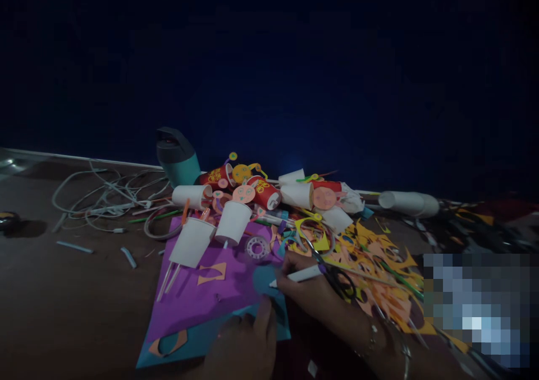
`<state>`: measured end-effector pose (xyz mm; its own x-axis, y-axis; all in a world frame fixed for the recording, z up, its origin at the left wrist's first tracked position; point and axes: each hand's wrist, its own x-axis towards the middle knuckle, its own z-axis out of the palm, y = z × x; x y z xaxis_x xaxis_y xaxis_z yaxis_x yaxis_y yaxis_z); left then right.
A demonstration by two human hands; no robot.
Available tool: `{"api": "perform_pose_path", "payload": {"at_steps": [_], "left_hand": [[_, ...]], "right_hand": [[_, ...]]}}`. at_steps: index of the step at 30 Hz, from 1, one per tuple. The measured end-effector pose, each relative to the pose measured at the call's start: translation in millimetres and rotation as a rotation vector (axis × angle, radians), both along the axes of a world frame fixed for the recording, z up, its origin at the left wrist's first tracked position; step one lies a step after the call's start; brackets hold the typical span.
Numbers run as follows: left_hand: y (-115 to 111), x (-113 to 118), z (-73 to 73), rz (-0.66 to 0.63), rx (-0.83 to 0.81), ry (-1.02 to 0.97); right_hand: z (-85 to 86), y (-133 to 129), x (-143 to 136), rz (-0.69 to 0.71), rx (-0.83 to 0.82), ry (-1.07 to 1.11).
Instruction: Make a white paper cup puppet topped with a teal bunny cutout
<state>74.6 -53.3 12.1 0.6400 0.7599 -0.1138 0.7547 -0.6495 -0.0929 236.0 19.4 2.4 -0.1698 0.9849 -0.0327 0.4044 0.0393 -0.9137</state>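
Note:
My right hand [301, 284] is closed around a white marker [303, 274] with a purple end. The marker's tip rests on a round piece of blue paper [261, 282]. My left hand [246, 338] is closed at the lower edge of that blue piece, a finger pressed against it; its other fingers are curled and partly hidden. Under both lie a purple sheet [181, 301] and a larger blue sheet [197, 352]. Black-handled scissors [339, 282] lie right by my right hand.
White paper cups with straws [193, 242] lie on the purple sheet. Behind are red cans [264, 193], cut-out paper faces and a teal bottle [179, 158]. Yellow and orange paper scraps [379, 251] heap at the right. White cables [105, 192] tangle at the left. A dark blue wall stands behind.

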Motion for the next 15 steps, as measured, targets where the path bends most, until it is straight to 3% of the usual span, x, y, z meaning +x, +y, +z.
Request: {"api": "perform_pose_path", "payload": {"at_steps": [15], "left_hand": [[-2.5, 1.5, -6.9, 0.030, 0.014, -0.008]], "right_hand": [[-0.4, -0.4, -0.4, -0.017, -0.029, 0.033]]}}
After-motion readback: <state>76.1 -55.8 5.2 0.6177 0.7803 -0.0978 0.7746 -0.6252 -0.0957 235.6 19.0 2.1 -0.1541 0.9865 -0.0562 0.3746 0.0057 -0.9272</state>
